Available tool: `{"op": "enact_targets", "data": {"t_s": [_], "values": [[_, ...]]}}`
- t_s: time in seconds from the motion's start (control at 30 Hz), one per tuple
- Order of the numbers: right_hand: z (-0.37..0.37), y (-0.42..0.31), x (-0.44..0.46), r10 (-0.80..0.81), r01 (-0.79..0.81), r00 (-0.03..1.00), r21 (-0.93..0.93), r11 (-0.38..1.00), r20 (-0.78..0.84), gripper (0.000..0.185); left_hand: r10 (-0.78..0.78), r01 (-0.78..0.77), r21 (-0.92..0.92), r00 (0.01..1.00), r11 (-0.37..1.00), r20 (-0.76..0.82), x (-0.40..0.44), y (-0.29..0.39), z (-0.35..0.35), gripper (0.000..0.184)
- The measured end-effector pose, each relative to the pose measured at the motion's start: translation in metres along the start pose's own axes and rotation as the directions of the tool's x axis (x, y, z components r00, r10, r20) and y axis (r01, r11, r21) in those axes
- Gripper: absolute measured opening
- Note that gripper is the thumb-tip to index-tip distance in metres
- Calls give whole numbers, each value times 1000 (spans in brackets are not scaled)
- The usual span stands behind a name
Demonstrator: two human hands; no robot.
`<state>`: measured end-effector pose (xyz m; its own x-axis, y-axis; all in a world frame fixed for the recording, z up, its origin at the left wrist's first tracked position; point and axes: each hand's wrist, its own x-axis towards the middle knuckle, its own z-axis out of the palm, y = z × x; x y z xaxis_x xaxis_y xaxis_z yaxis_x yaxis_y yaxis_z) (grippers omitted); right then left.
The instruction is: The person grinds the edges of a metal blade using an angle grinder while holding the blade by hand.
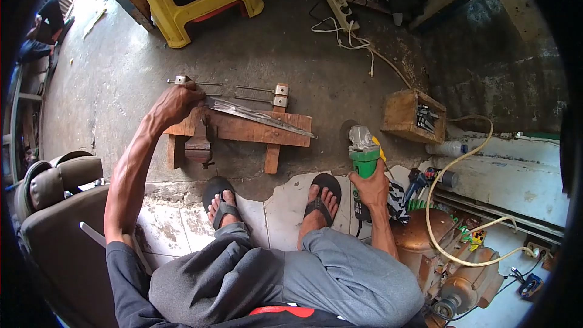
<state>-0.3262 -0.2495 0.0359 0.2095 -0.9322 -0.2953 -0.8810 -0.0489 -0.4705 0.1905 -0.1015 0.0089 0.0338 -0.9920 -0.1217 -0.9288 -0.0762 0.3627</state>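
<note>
My right hand (pixel 371 183) is wrapped around a green angle grinder (pixel 364 158), its grey metal head pointing away from me and a dark disc at its far left side. My left hand (pixel 177 104) is closed, fingers curled at the left end of a bundle of thin metal strips (pixel 258 115). Those strips taper to the right across a low wooden bench (pixel 237 129). Just below the hand a rusty vise (pixel 199 143) is fixed to the bench. Metal rods (pixel 254 88) with square end blocks (pixel 281 95) lie along the bench's far side; my left hand partly covers them.
Beyond the bench stands a yellow stool (pixel 212 7), with a power strip (pixel 340 7) to its right. A wooden box (pixel 414 112) of metal pieces is at the right. A cream cable (pixel 430 206) loops past a rusty motor (pixel 470 282). At left is a padded chair (pixel 67 231); a person sits farther off.
</note>
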Motion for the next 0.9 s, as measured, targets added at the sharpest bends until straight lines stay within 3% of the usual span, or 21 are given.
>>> {"op": "enact_targets", "data": {"t_s": [0.07,0.13,0.27,0.43,0.57,0.63,0.9], "values": [[-1,-2,-3,28,-27,1000,58,998,-7,65,-1,1,-31,1000,1000,-17,-7,5,-2,22],[1,-2,-4,46,-46,999,75,996,-6,65,-150,152,-62,988,986,36,-9,20,-11,23],[2,0,-9,54,-51,998,159,986,-19,62,-149,149,-8,987,989,56,-11,22,-17,21],[12,8,-12,43,-37,999,181,983,-25,59,-171,182,-30,960,983,223,-13,19,-20,17],[17,13,-14,38,-36,999,162,986,-9,58,-184,195,-36,963,980,195,-13,24,-27,16],[17,10,-17,45,-44,999,180,983,-5,58,-251,257,19,922,966,296,-10,27,-32,15],[14,8,-20,81,-92,995,211,973,60,65,-317,321,43,887,946,337,-12,39,-38,16]]}}
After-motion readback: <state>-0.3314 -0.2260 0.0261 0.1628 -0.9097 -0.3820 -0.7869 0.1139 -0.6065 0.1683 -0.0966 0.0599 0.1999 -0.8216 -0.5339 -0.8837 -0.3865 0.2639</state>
